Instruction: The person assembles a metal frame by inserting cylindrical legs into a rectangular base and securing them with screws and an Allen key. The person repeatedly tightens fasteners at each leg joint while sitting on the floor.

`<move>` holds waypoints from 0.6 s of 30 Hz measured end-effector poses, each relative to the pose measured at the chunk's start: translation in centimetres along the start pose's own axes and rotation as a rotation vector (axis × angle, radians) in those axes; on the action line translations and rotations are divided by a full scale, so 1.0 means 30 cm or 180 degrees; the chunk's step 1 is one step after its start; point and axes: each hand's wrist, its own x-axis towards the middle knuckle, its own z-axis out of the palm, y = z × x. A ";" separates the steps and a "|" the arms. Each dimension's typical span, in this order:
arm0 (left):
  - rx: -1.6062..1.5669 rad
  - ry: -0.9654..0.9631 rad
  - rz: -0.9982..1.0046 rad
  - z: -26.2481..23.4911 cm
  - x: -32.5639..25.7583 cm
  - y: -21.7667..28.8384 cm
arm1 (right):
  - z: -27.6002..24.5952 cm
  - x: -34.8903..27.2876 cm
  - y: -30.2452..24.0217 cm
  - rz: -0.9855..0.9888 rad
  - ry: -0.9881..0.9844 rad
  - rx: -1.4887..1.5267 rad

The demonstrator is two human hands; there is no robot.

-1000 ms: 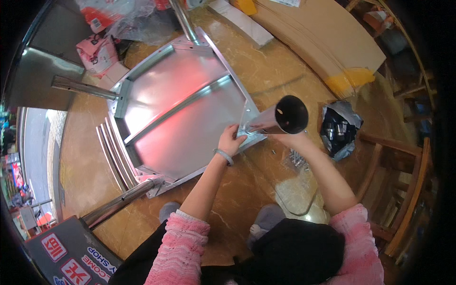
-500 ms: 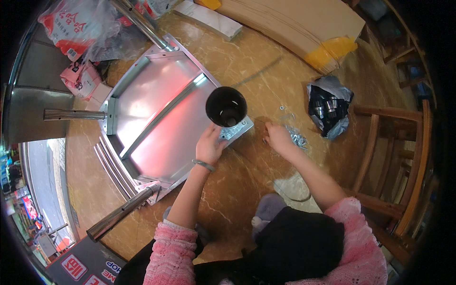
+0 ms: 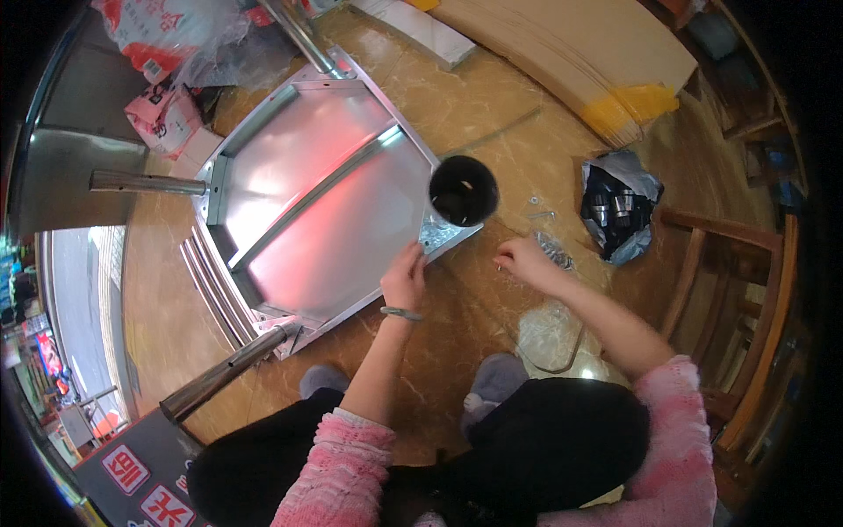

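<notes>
Your knees in black trousers and two grey slippers (image 3: 496,382) sit at the near edge, on the tan marble floor (image 3: 492,114).

Your left hand (image 3: 404,279) rests on the near right edge of the metal panel (image 3: 325,211), fingers curled over the rim, just below the corner bracket (image 3: 443,235). It holds nothing loose. A bracelet (image 3: 400,312) circles that wrist.

Your right hand (image 3: 520,261) lies on the floor to the right of the panel, apart from it. Its fingers are pinched together; you cannot tell whether they hold a small part. A clear bag of screws (image 3: 555,249) lies just beside it, and loose screws (image 3: 540,211) lie a little farther out.

The black tube (image 3: 463,190) stands upright on the bracket at the panel's right corner, its open end facing you. The panel lies flat on the floor, with a metal leg (image 3: 230,369) at the near left corner and another leg (image 3: 145,183) at the far left.

Farther right, a grey bag (image 3: 619,211) holds dark parts. Beyond, cardboard sheets (image 3: 571,44) lie on the floor.
</notes>
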 end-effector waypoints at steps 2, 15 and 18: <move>-0.0665 -0.0334 -0.1320 -0.014 0.021 -0.007 | -0.082 -0.033 -0.052 0.0440 -0.0548 0.0712; -0.1657 -0.1521 -0.2604 0.003 0.146 -0.119 | 0.148 0.067 -0.342 0.0854 0.0865 0.1692; -0.1388 -0.1264 -0.2563 -0.004 0.140 -0.087 | 0.223 0.104 -0.366 0.0698 0.1759 0.1431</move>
